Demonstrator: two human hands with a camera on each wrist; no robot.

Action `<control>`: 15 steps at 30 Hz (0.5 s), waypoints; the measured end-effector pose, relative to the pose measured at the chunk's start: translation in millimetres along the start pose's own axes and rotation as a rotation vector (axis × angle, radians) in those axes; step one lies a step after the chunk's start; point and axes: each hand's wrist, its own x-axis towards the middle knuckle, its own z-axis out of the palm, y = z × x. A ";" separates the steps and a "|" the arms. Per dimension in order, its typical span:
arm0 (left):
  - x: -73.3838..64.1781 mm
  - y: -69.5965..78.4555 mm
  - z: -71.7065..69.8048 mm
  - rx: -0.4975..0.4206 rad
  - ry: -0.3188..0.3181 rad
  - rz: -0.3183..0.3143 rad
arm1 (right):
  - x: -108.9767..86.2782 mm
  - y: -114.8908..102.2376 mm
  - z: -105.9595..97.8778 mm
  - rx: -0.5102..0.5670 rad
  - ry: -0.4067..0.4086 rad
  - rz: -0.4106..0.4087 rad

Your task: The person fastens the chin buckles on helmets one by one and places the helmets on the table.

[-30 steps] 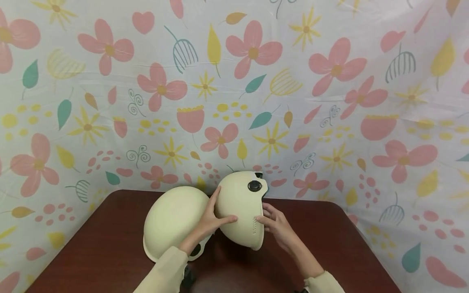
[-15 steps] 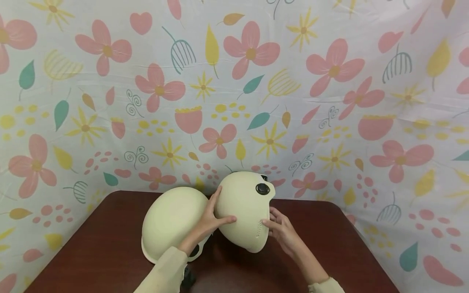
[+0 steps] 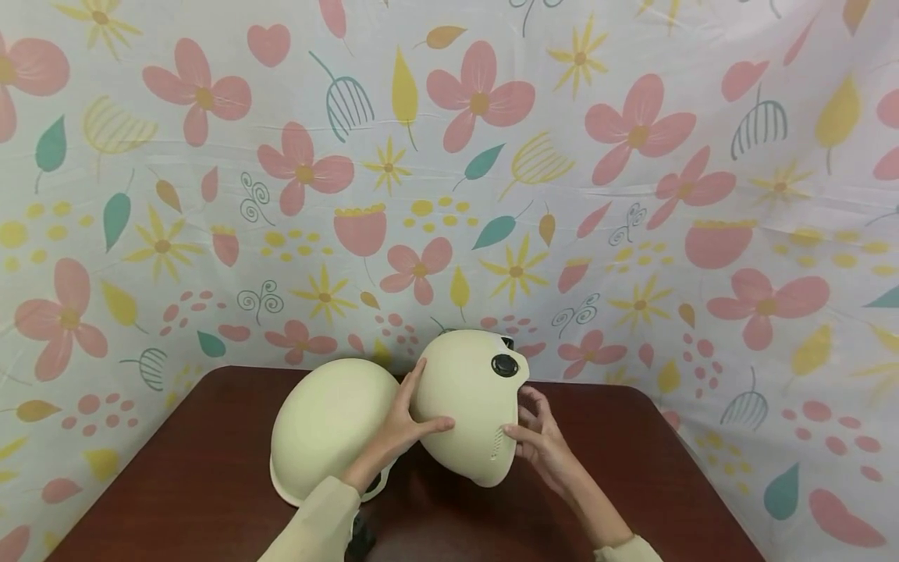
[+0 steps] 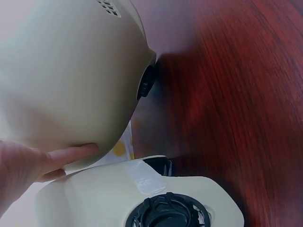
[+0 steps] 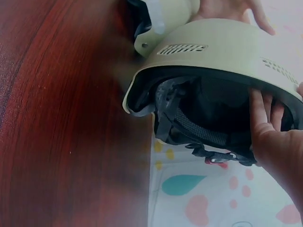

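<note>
A cream helmet (image 3: 463,398) is tilted on its side between my hands, its crown toward the left. With thumb and fingers spread round the crown, my left hand (image 3: 403,421) holds the shell. My right hand (image 3: 544,445) grips the rim, thumb outside by the vent slots and fingers inside. The right wrist view shows those fingers (image 5: 265,111) against the dark lining (image 5: 213,104), with black straps below. A second cream helmet (image 3: 330,429) sits dome up on the table, just left of the held one. Its black round fitting (image 4: 168,215) shows in the left wrist view.
A dark red-brown wooden table (image 3: 632,468) lies under everything. Behind it hangs a white cloth (image 3: 449,156) printed with flowers and leaves. Near my left sleeve (image 3: 316,519) a small black object (image 3: 360,538) lies on the table.
The held helmet has turned a little, its rim and black knob shifting right. My right hand has moved right with the rim. The left hand and the second helmet stay in place.
</note>
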 end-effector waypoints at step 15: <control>-2.0 3.0 4.7 0.038 0.006 0.023 | -4.5 -5.5 -14.6 -0.284 0.006 -0.062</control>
